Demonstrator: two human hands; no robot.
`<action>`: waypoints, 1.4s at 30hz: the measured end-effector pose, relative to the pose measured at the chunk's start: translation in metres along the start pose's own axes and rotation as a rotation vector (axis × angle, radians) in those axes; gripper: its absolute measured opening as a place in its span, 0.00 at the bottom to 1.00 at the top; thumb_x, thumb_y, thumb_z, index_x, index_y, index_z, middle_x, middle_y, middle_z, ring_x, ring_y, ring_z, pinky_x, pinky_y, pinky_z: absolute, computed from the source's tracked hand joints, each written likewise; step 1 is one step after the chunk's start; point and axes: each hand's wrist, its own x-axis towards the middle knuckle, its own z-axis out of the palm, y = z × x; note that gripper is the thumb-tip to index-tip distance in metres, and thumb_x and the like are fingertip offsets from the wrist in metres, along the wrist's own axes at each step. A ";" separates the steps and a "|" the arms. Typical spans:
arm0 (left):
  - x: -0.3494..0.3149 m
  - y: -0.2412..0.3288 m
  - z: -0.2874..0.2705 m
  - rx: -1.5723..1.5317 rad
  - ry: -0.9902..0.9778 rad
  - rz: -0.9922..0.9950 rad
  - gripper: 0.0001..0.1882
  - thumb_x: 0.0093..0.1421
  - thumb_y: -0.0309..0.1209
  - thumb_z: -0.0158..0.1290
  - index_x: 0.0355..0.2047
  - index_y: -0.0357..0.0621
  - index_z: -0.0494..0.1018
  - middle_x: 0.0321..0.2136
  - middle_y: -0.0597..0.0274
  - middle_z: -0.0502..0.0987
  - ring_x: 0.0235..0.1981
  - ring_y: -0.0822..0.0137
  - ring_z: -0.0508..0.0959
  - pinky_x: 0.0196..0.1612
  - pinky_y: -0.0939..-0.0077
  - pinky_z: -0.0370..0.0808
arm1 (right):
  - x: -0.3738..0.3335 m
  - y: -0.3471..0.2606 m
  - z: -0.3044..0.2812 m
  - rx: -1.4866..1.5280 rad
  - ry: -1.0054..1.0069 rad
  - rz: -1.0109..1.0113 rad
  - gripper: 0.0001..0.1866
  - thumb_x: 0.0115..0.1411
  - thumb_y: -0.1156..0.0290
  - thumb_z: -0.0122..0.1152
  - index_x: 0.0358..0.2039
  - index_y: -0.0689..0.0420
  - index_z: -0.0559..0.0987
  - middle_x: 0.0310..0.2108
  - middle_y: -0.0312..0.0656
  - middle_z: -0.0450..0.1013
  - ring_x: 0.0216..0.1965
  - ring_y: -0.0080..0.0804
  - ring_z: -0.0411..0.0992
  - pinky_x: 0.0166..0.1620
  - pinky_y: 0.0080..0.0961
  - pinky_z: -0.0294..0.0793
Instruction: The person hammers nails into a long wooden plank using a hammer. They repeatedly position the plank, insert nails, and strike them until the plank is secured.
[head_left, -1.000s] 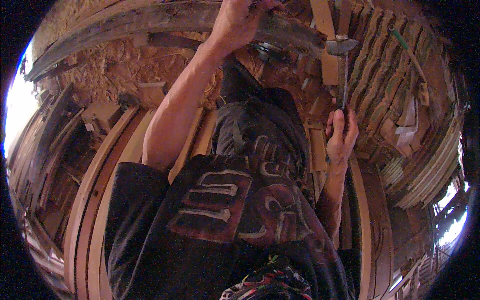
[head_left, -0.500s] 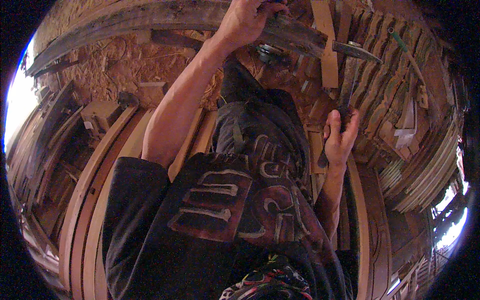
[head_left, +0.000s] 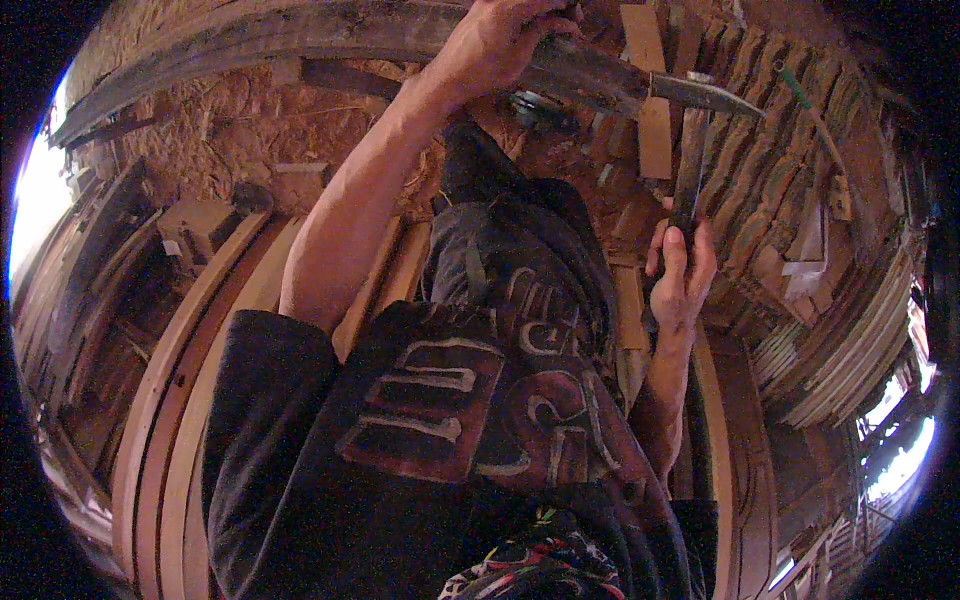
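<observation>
My right hand [head_left: 683,275] is closed round the lower end of a hammer [head_left: 690,165], its handle upright. The hammer's metal head lies crosswise at the top, its tapered end to the right. Its blunt left end is at the right end of a dark grey timber [head_left: 590,75]; whether they touch I cannot tell. At the upper edge, my left hand [head_left: 495,50] is over this timber with its fingers curled. What those fingers grip is hidden and partly cut off by the picture's edge.
A long weathered beam [head_left: 250,50] runs across the top left. Shavings [head_left: 230,120] cover the ground beyond my legs. Corrugated sheets or tiles [head_left: 770,120] lie at the upper right, stacked slats [head_left: 840,350] below them. Long boards [head_left: 180,420] flank me on the left.
The hammer's head has moved slightly left, up to the timber's end, and its handle has turned to show more of its width. My left hand has shifted only a little.
</observation>
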 end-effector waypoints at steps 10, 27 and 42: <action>0.014 0.004 -0.016 0.028 -0.412 -0.217 0.21 0.61 0.18 0.44 0.55 0.30 0.68 0.43 0.37 0.77 0.46 0.46 0.79 0.46 0.59 0.77 | 0.010 -0.040 0.014 -0.120 0.146 -0.308 0.24 0.72 0.57 0.43 0.60 0.61 0.64 0.26 0.34 0.65 0.19 0.15 0.58 0.21 0.12 0.58; -0.004 -0.038 0.012 0.091 -0.377 0.036 0.27 0.49 0.13 0.41 0.50 0.39 0.74 0.41 0.50 0.81 0.45 0.57 0.82 0.50 0.62 0.77 | 0.025 -0.025 -0.001 -0.767 0.092 -0.530 0.20 0.68 0.61 0.52 0.50 0.66 0.70 0.26 0.55 0.74 0.25 0.66 0.70 0.30 0.48 0.74; -0.011 -0.045 -0.002 0.113 -0.349 0.164 0.27 0.48 0.14 0.44 0.50 0.40 0.73 0.40 0.48 0.81 0.43 0.51 0.81 0.48 0.58 0.77 | 0.006 -0.063 0.023 0.080 0.262 -0.592 0.20 0.69 0.55 0.50 0.47 0.60 0.72 0.25 0.37 0.70 0.24 0.23 0.67 0.28 0.27 0.67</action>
